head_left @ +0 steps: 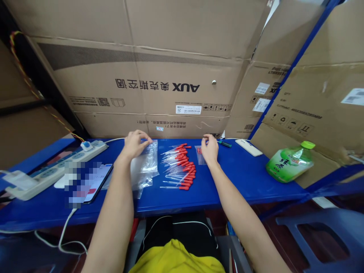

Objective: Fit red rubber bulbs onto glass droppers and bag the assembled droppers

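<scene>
My left hand is at the far edge of a pile of clear plastic bags, its thumb and fingertips pinched at the top bag's corner. In the middle lies a row of droppers with thin clear stems pointing left and red bulbs on the right. To their right, my right hand rests over a small clear bag with red bulbs showing inside. Its fingers are loosely curved and apart, and they partly cover that bag.
A power strip and a phone lie at the left. Beyond my right hand are a green-handled screwdriver, a white flat object and a green tea bottle. Cardboard walls the blue table's back.
</scene>
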`<state>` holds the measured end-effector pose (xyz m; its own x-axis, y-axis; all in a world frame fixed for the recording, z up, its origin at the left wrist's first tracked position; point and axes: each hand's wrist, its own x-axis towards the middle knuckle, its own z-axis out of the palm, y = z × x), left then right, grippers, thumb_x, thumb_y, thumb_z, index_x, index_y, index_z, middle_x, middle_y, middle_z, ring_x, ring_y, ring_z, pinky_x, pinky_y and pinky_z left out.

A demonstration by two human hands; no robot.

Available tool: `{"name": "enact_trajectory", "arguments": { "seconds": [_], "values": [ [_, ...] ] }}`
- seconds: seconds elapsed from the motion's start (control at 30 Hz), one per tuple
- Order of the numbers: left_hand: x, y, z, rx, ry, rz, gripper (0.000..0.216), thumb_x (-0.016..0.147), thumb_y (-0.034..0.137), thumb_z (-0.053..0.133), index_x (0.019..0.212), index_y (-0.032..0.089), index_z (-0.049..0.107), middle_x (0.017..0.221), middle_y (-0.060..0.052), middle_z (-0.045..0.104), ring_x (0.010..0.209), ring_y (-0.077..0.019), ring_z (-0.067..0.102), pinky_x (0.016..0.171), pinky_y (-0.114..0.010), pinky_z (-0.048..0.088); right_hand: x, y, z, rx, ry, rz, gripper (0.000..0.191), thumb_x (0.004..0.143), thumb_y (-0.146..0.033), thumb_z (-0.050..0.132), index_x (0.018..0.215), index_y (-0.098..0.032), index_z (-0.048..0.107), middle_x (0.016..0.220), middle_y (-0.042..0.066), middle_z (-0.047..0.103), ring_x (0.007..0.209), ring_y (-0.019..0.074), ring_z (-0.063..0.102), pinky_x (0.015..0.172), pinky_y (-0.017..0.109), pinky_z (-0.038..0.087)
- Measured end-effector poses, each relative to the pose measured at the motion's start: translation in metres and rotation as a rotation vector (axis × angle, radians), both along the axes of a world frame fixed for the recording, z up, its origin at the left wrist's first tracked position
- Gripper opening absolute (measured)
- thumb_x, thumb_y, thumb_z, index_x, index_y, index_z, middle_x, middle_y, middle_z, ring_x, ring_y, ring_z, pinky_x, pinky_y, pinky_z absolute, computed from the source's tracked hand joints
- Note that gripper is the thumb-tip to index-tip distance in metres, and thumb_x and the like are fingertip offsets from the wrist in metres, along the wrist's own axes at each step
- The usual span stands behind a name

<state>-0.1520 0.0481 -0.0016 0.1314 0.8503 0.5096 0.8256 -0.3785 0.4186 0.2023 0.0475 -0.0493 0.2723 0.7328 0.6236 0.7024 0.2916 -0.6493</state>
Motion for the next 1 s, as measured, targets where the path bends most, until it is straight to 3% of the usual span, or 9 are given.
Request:
{"name": "enact_trajectory", "arguments": {
  "seconds": [0.13,0.27,0.4,0.53,0.73,0.9,1.0],
  "values": [
    [0.062,-0.012,0.009,0.179,0.037,-0.246,0.021,0.096,0.038,0.062,0.094,0.023,0.075,0.119,-0.008,0.066,0.118,-0.0279,0.05,0.105,-0.045,0.033,-0.031,-0.015,0.009,0.066,0.003,0.415,0.03,0.1,-0.04,0.051,0.117,-0.022,0.069,0.104,0.007,0.072,0.096,0.0216,0.065,0.092,0.034,0.049],
    [0.105,-0.025,0.003,0.267,0.079,-0.358,0.022,0.101,0.038,0.055,0.103,0.024,0.073,0.116,-0.01,0.062,0.113,-0.0271,0.051,0.099,-0.042,0.037,-0.053,-0.026,0.01,0.048,-0.023,0.606,0.025,0.098,-0.041,0.059,0.109,-0.025,0.073,0.103,0.006,0.073,0.099,0.0229,0.067,0.094,0.036,0.051],
    [0.122,-0.035,-0.002,0.379,-0.041,-0.198,0.024,0.104,0.037,0.05,0.113,0.024,0.069,0.11,-0.01,0.062,0.11,-0.0272,0.053,0.097,-0.042,0.037,-0.058,-0.029,0.011,0.086,0.17,0.586,0.022,0.097,-0.041,0.059,0.099,-0.023,0.073,0.098,0.005,0.077,0.093,0.0226,0.071,0.089,0.034,0.053],
    [0.126,-0.041,-0.003,0.425,-0.167,-0.028,0.025,0.103,0.04,0.05,0.098,0.021,0.064,0.088,-0.007,0.061,0.094,-0.0256,0.057,0.091,-0.038,0.039,-0.056,-0.032,0.015,0.125,0.323,0.436,0.022,0.096,-0.044,0.06,0.1,-0.024,0.069,0.095,0.005,0.078,0.09,0.0227,0.074,0.082,0.032,0.054],
    [0.137,-0.045,-0.005,0.196,-0.313,-0.193,0.03,0.102,0.047,0.05,0.094,0.022,0.062,0.076,-0.001,0.065,0.066,-0.0163,0.057,0.068,-0.028,0.037,-0.064,-0.04,0.013,0.157,0.166,0.468,0.012,0.095,-0.037,0.061,0.09,-0.026,0.06,0.083,0.001,0.072,0.078,0.0205,0.07,0.078,0.031,0.053],
    [0.137,-0.041,-0.008,0.163,-0.261,-0.16,0.03,0.105,0.042,0.042,0.095,0.022,0.063,0.082,-0.003,0.069,0.071,-0.0182,0.06,0.069,-0.028,0.037,-0.068,-0.04,0.011,0.079,0.032,0.521,0.011,0.094,-0.036,0.06,0.097,-0.027,0.063,0.09,0.001,0.073,0.082,0.0205,0.069,0.084,0.033,0.053],
    [0.134,-0.037,-0.01,0.13,-0.225,-0.209,0.032,0.106,0.041,0.038,0.098,0.022,0.063,0.088,-0.005,0.071,0.078,-0.0199,0.064,0.072,-0.028,0.039,-0.065,-0.038,0.012,0.07,0.033,0.517,0.017,0.094,-0.041,0.061,0.101,-0.025,0.063,0.097,0.003,0.074,0.087,0.0209,0.069,0.086,0.033,0.053]
  ]
}}
